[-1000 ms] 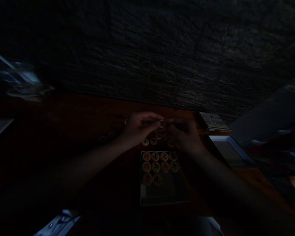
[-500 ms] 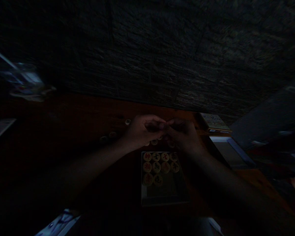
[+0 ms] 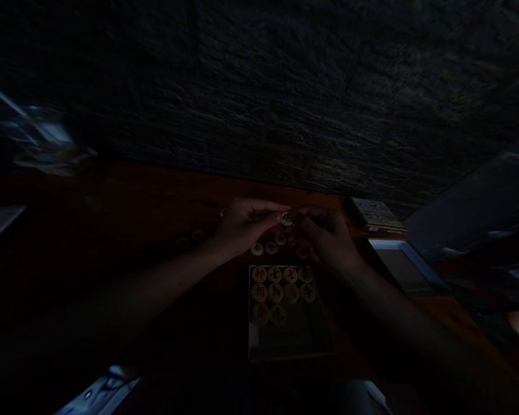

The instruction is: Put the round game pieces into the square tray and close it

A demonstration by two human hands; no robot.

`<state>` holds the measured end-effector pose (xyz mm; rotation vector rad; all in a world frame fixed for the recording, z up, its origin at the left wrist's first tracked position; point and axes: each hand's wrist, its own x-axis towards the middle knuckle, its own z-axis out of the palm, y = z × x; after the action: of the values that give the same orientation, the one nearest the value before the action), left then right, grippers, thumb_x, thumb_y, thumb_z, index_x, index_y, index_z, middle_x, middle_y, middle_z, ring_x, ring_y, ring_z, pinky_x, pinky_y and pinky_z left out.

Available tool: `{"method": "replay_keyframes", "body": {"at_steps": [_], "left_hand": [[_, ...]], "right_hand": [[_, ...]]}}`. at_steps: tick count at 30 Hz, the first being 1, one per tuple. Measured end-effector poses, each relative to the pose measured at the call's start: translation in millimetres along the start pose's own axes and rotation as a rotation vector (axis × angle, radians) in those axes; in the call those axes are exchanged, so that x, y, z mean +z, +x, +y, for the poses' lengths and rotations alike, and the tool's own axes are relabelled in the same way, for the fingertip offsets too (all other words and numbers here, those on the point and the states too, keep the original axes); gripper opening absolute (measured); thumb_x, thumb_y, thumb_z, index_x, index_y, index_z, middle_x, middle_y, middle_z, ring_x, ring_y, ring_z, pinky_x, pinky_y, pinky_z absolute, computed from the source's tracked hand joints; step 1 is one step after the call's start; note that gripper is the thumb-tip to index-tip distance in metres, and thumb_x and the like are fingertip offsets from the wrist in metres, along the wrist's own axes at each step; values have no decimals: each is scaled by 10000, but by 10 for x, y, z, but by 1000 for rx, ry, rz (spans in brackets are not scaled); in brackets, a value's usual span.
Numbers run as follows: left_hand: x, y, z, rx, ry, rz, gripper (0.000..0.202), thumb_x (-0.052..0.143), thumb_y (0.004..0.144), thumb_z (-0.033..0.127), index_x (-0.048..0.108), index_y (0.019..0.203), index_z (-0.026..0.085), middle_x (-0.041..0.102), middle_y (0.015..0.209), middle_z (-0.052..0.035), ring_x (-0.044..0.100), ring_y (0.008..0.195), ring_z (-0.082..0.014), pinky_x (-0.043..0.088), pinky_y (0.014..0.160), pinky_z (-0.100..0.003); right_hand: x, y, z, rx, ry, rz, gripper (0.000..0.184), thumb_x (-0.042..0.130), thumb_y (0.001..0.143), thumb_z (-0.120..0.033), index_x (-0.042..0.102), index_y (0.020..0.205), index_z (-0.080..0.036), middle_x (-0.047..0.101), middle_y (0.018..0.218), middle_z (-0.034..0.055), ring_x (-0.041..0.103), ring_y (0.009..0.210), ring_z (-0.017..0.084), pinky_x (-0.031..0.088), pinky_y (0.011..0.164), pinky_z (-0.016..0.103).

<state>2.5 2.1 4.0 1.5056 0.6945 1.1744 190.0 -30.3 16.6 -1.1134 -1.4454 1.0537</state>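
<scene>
Half a second on, the two hands have parted slightly at the fingertips, and a pale round game piece (image 3: 286,218) that was hidden between them now shows. The loose pieces (image 3: 263,248) on the dim reddish worktop (image 3: 155,202), covered a moment ago, are in sight again under the wrists.

The left hand (image 3: 242,225) pinches the round game piece between thumb and fingers at its tips. The right hand (image 3: 328,236) is curled, its fingertips meeting the same piece from the other side; in the poor light it cannot be told whether it grips or only touches. The piece is held clear of the worktop, just above the loose pieces.

Nearer the person, a shallow box (image 3: 294,340) holds three rows of marked discs (image 3: 277,293) at its far end.
</scene>
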Motion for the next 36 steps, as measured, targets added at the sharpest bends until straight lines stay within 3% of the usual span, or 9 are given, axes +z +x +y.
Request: {"method": "replay_keyframes", "body": {"at_steps": [6, 11, 17, 23, 26, 36], "left_hand": [[30, -30, -2, 5, 47, -62, 296, 831, 806, 258, 834, 1086, 163, 849, 991, -95, 817, 858, -224, 660, 777, -321], [34, -33, -25, 21, 29, -83, 371, 886, 745, 242, 821, 1100, 158, 842, 1078, -116, 819, 956, -253, 665, 838, -350], [3, -2, -12, 16, 37, -68, 458, 878, 729, 196, 796, 1175, 133, 839, 1079, -132, 817, 971, -256, 664, 855, -363], [-35, 10, 2, 8, 16, -29, 358, 822, 816, 226, 805, 1165, 145, 838, 1110, -115, 816, 968, -227, 659, 878, -355], [-48, 15, -9, 37, 46, -11, 340, 848, 822, 278, 822, 1140, 162, 834, 1131, -111, 811, 1015, -242, 649, 936, -376], [-8, -26, 1, 89, 100, -36, 233, 789, 883, 303, 847, 1085, 202, 846, 1081, -80, 818, 924, -225, 663, 829, -333]], "right_hand": [[-10, -6, 10, 43, -7, 12, 347, 889, 778, -497, 777, 789, -169, 742, 658, 33, 627, 486, 112, 467, 409, 185], [-7, -25, 19, 110, 43, 15, 400, 948, 703, -498, 761, 836, -171, 695, 588, -8, 545, 410, 94, 387, 346, 180], [-16, -2, 6, 19, 110, -39, 368, 971, 692, -426, 796, 890, -170, 766, 694, 26, 688, 574, 142, 546, 537, 235], [-21, 10, -18, 3, 98, -55, 354, 930, 744, -449, 831, 950, -178, 813, 795, 55, 740, 630, 170, 602, 630, 287], [-19, 11, -28, -6, 92, -64, 344, 914, 762, -467, 842, 932, -177, 804, 754, 53, 735, 602, 167, 603, 622, 282], [-8, -16, -12, -18, 10, -12, 341, 892, 796, -509, 826, 825, -175, 790, 729, 57, 712, 564, 147, 569, 517, 227]]}}
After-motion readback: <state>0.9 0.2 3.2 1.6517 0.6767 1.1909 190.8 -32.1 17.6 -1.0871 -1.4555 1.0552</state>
